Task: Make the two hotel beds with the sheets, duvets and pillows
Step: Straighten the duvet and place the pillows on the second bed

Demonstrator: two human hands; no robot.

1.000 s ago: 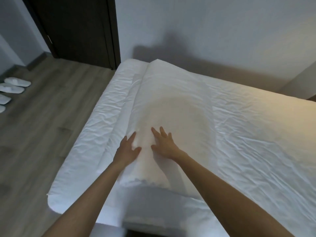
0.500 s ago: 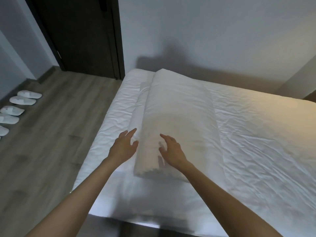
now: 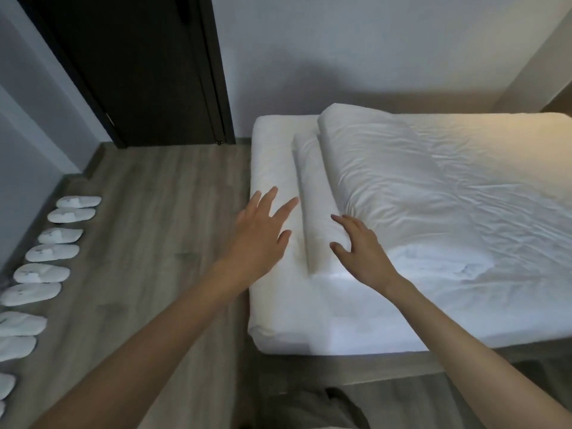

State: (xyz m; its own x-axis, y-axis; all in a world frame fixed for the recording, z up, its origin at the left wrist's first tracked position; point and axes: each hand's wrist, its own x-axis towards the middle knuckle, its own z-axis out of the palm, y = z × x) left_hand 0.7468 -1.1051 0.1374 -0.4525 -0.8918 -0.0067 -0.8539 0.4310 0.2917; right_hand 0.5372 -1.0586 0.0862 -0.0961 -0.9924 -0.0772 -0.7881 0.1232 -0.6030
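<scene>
Both hands are out in front with nothing gripped. Left hand (image 3: 263,233) is spread flat, fingers apart, over the left strip of the bed (image 3: 309,323) in the middle of the frame; whether it touches the sheet (image 3: 272,156) or hangs just above it cannot be told. Right hand (image 3: 363,252) sits just right of it, fingers loosely bent, fingertips against the near end of the folded duvet (image 3: 387,168), and it clamps on nothing.

That duvet lies folded in a long band running from the center of the frame toward the top, a narrow flap on its left side and a thicker, creased fold to the right. The sheet under it already covers the mattress and looks fairly smooth.

The hands flank the near end of the narrow flap, so they seem placed to square it up or to take an edge for opening it out. No pillow is in view.

White slippers (image 3: 41,272) line the wooden floor (image 3: 139,212) at lower left, below a dark door (image 3: 139,72) at upper left. Faint marks show on the slippers, too small to read; no other writing or label is visible.
</scene>
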